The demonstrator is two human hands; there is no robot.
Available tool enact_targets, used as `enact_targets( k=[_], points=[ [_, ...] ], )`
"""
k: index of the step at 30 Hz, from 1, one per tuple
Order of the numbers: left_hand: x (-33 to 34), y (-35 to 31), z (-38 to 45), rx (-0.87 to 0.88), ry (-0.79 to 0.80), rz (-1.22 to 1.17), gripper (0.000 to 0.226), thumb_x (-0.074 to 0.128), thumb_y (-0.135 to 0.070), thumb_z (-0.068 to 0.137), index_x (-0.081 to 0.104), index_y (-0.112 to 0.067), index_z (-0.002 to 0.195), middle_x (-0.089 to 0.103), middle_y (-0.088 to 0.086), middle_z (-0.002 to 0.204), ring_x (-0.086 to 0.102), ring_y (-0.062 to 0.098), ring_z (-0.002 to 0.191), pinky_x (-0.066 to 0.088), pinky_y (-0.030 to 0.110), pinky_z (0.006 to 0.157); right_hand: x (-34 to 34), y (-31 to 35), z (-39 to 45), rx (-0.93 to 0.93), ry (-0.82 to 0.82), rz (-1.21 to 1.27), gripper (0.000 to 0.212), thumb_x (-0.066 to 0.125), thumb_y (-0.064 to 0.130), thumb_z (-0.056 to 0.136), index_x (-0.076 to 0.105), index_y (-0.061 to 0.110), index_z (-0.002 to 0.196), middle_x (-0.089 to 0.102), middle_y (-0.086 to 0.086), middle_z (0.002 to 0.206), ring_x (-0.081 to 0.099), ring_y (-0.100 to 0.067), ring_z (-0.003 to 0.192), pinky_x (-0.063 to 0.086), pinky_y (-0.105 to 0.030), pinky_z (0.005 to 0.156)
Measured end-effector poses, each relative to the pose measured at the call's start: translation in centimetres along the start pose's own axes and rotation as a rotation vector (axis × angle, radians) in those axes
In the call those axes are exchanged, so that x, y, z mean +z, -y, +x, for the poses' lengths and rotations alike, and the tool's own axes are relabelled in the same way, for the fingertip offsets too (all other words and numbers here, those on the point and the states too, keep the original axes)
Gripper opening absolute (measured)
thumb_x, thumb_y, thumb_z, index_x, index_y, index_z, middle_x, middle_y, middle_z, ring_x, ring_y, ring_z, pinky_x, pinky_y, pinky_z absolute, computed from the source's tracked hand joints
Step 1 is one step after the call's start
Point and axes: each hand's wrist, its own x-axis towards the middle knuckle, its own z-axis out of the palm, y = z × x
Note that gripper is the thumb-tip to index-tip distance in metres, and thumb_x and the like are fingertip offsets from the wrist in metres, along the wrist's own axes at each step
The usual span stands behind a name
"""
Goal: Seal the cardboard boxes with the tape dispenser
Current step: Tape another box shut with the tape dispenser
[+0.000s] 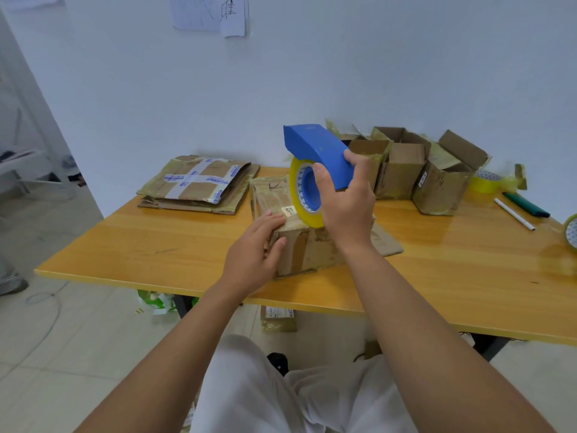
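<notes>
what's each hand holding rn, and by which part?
Right hand grips the tape dispenser by its blue body, thumb at the roll's hub. Left hand rests on the cardboard box's near left corner, steadying it.

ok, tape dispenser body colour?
Blue tape dispenser, yellow-tinted roll; head view, held in the right hand.

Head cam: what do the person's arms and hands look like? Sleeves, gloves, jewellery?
Both forearms are bare, with no sleeve in view. The left hand and right hand wear no gloves, and no rings, watch or wristband show. Nails look short.
</notes>
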Motion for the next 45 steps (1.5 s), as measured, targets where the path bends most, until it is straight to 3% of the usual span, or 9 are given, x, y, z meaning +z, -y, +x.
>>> enact_targets(
  k=[6, 10, 15, 17, 21, 23, 34, 38, 45],
  points=[
    [0.3, -0.3, -0.3, -0.004, -0.036, -0.004, 0.04, 0.059, -0.021, 0.098, 0.053, -0.021, 0.138, 0.05, -0.003, 0.146, 0.037, 0.004, 0.137, 0.057, 0.044, 0.09, 0.1, 0.0, -0.1, 0.002, -0.003, 0.016, 0.051, 0.059, 0.053, 0.093, 0.046, 0.022, 0.13, 0.051, 0.004, 0.11, 0.054, -0.003, 0.087, 0.043, -0.007, 0.062],
    [-1.1, 0.0, 0.2, -0.128, 0.089, -0.249, 0.039, 0.057, -0.012, 0.097, 0.055, -0.026, 0.134, 0.044, -0.009, 0.15, 0.038, 0.008, 0.14, 0.056, 0.026, 0.088, 0.0, 0.1, -0.1, -0.004, 0.002, 0.016, 0.05, 0.059, 0.052, 0.093, 0.045, 0.023, 0.131, 0.049, 0.005, 0.11, 0.055, -0.004, 0.089, 0.045, -0.007, 0.061],
    [-2.3, -0.1, 1.1, -0.264, 0.123, -0.558, 0.039, 0.035, 0.001, 0.104, 0.067, -0.015, 0.118, 0.058, -0.023, 0.131, 0.037, 0.001, 0.139, 0.053, 0.019, 0.084, -0.1, 0.2, -0.1, 0.0, 0.002, 0.014, 0.05, 0.06, 0.05, 0.093, 0.046, 0.02, 0.131, 0.05, 0.004, 0.111, 0.054, 0.001, 0.088, 0.043, -0.005, 0.061],
    [-2.1, -0.1, 1.0, -0.216, 0.123, -0.51, 0.032, 0.038, -0.003, 0.105, 0.065, -0.016, 0.118, 0.057, -0.022, 0.131, 0.036, 0.002, 0.14, 0.051, 0.018, 0.083, -0.1, 0.3, -0.1, 0.0, 0.001, 0.018, 0.05, 0.06, 0.049, 0.094, 0.046, 0.019, 0.131, 0.05, 0.003, 0.111, 0.053, 0.002, 0.089, 0.042, -0.004, 0.062],
    [-1.9, 0.9, 0.9, -0.128, 0.168, -0.393, 0.026, 0.046, -0.011, 0.104, 0.062, -0.019, 0.123, 0.053, -0.024, 0.135, 0.033, -0.006, 0.139, 0.041, 0.024, 0.102, -0.1, 0.4, -0.1, -0.004, 0.0, 0.026, 0.049, 0.062, 0.047, 0.094, 0.046, 0.018, 0.131, 0.049, 0.003, 0.112, 0.054, 0.0, 0.088, 0.042, -0.004, 0.061],
    [-2.0, 1.3, 1.0, -0.107, 0.191, -0.354, 0.027, 0.048, -0.013, 0.103, 0.061, -0.023, 0.125, 0.051, -0.026, 0.136, 0.03, -0.009, 0.139, 0.036, 0.018, 0.107, -0.1, 0.5, -0.1, -0.007, 0.0, 0.029, 0.049, 0.062, 0.046, 0.094, 0.047, 0.016, 0.131, 0.05, 0.003, 0.113, 0.054, 0.0, 0.088, 0.042, -0.004, 0.06],
    [-3.0, 0.8, 0.9, -0.059, 0.247, -0.304, 0.034, 0.054, -0.015, 0.1, 0.056, -0.025, 0.132, 0.046, -0.025, 0.14, 0.026, -0.004, 0.143, 0.047, 0.01, 0.084, -0.1, 0.5, -0.2, -0.018, -0.006, 0.022, 0.048, 0.061, 0.045, 0.095, 0.046, 0.017, 0.131, 0.049, 0.004, 0.113, 0.054, -0.003, 0.087, 0.043, -0.005, 0.06],
    [-3.1, 0.7, 0.9, -0.057, 0.257, -0.314, 0.036, 0.054, -0.015, 0.1, 0.055, -0.019, 0.135, 0.045, -0.021, 0.142, 0.026, -0.003, 0.143, 0.047, 0.009, 0.084, -0.2, 0.5, -0.2, -0.02, -0.009, 0.025, 0.048, 0.061, 0.045, 0.095, 0.046, 0.016, 0.131, 0.049, 0.003, 0.112, 0.054, 0.0, 0.087, 0.042, -0.004, 0.059],
    [-2.6, 0.6, 0.7, -0.044, 0.196, -0.243, 0.036, 0.058, -0.019, 0.098, 0.058, -0.02, 0.135, 0.048, -0.019, 0.142, 0.03, 0.0, 0.143, 0.047, 0.009, 0.083, -0.2, 0.3, -0.2, -0.023, -0.013, 0.018, 0.049, 0.061, 0.048, 0.094, 0.046, 0.019, 0.13, 0.05, 0.003, 0.112, 0.056, -0.015, 0.091, 0.044, -0.007, 0.062]
  ],
)
